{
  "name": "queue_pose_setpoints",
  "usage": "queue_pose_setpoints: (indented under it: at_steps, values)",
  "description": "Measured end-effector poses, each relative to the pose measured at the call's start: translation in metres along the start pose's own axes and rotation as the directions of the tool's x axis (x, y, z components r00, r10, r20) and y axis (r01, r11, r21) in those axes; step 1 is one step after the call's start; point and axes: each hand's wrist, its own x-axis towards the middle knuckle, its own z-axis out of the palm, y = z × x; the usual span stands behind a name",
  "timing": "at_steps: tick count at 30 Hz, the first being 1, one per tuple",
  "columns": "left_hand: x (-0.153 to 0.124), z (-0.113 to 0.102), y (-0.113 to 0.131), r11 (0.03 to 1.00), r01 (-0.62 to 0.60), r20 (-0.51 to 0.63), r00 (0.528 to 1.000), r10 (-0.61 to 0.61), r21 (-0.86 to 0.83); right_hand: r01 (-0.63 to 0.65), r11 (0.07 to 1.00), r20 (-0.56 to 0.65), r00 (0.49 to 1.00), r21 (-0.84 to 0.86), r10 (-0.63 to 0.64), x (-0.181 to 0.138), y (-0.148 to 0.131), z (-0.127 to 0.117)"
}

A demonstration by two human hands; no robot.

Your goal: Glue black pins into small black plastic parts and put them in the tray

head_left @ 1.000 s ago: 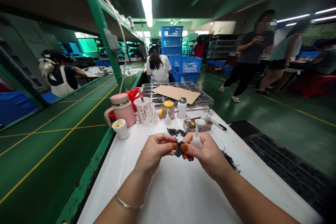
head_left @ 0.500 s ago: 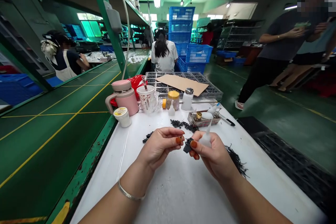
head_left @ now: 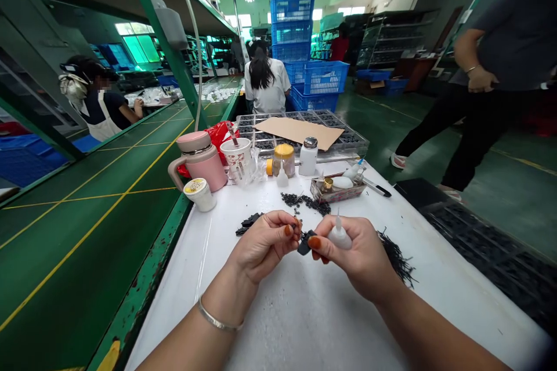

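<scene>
Both my hands meet over the white table [head_left: 304, 313]. My right hand [head_left: 357, 255] pinches a small black part [head_left: 305, 242] between thumb and forefinger and also grips a small white squeeze bottle [head_left: 339, 236] with its nozzle up. My left hand [head_left: 263, 243] is closed in a pinch right beside the black part, its fingertips touching or almost touching it; what it pinches is too small to make out. A silver bracelet [head_left: 215, 320] circles my left wrist. Loose black parts [head_left: 250, 221] lie just beyond my left hand.
Behind my hands stand a pink mug [head_left: 201, 161], a paper cup [head_left: 237, 158], a small white tub [head_left: 199, 193], jars, a parts tray [head_left: 337, 190] and a gridded tray under cardboard [head_left: 298, 130]. Black pieces [head_left: 395, 255] lie at right. A green conveyor [head_left: 87, 214] runs at left. A person [head_left: 491, 81] stands at right.
The view has shifted. My hands have closed together again, the left fingertips back at the black part. The standing person at right has moved nearer.
</scene>
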Motion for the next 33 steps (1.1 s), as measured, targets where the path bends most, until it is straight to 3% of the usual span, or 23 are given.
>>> queue_pose_setpoints:
  at_steps: [9,23,28,33]
  values:
    - [0.000,-0.002,-0.004,0.999,0.014,0.010,1.000,-0.014,0.042,0.076,0.993,0.008,0.997,-0.087,-0.075,0.000,-0.001,0.000]
    - [0.001,-0.001,-0.003,0.998,0.010,0.036,0.999,-0.012,0.063,0.040,0.992,0.018,0.999,-0.124,-0.038,0.000,-0.002,0.000]
    - [-0.001,0.001,0.004,0.985,-0.015,-0.026,0.999,0.020,0.173,0.070,0.973,0.004,0.998,-0.220,-0.071,0.000,-0.004,-0.001]
    - [-0.002,0.002,0.011,0.945,-0.064,0.021,0.998,0.060,0.320,0.064,0.941,0.014,0.998,-0.332,-0.063,-0.001,-0.007,-0.001]
